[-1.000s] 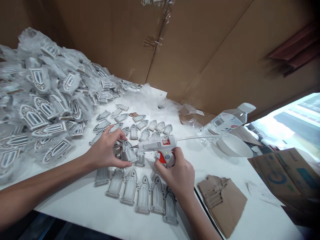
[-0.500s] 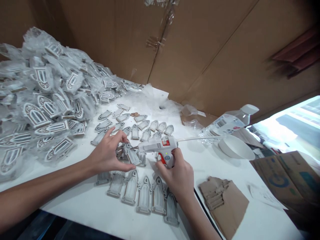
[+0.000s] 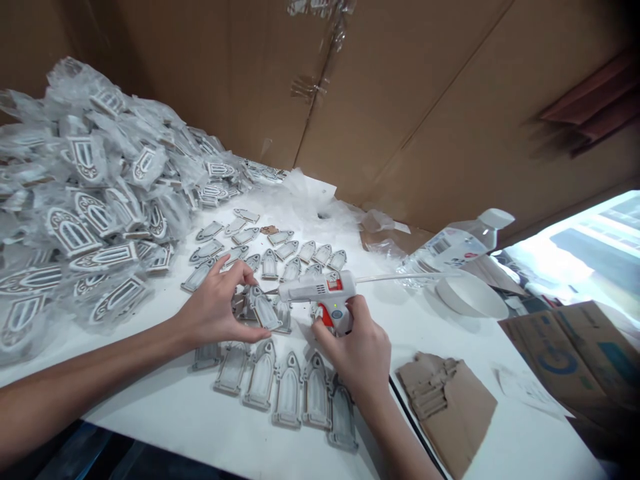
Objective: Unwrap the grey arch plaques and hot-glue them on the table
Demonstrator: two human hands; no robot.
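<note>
My left hand point(image 3: 223, 303) grips a small arched window-shaped piece point(image 3: 265, 311) by its two ends, between thumb and fingers. In my right hand point(image 3: 357, 343) is a white glue gun point(image 3: 320, 290) with a red trigger and a clear glue stick point(image 3: 395, 277) at its back. The gun's nozzle points left, close to the upper part of the held piece; whether it touches is too small to tell. More arched pieces lie in a row point(image 3: 288, 393) in front of the hands and in loose rows point(image 3: 270, 264) behind them.
A big heap of plastic-wrapped arched pieces point(image 3: 85, 213) fills the left. At the right are a clear bottle point(image 3: 455, 240), a white bowl point(image 3: 473, 295), torn cardboard point(image 3: 453, 407) and a printed box point(image 3: 570, 353). A cardboard wall point(image 3: 400, 87) stands behind.
My right hand and the glue gun have moved slightly to the right, drawing the nozzle back a little from the held piece. The left hand has hardly moved.
</note>
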